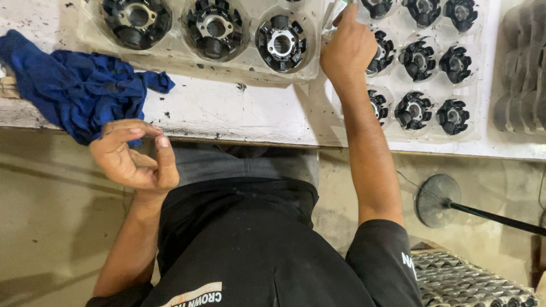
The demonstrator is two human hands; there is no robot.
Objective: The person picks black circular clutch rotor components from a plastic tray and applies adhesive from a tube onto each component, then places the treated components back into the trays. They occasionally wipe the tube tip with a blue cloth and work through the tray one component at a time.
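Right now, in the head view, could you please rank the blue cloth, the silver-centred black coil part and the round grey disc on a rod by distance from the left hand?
1. Crumpled blue cloth: nearest, on the bench edge, just above and beside the left hand.
2. Silver-centred black coil part: farther, in the clear tray up and across the bench.
3. Round grey disc on a rod: farthest, below the bench on the opposite side.

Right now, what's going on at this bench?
A person stands at a white workbench. Their right hand reaches up between two clear plastic trays, fingers closed on something small I can't make out. One tray holds larger black round parts, the other smaller ones. The left hand hangs empty, fingers loosely curled, beside a blue cloth at the bench edge.
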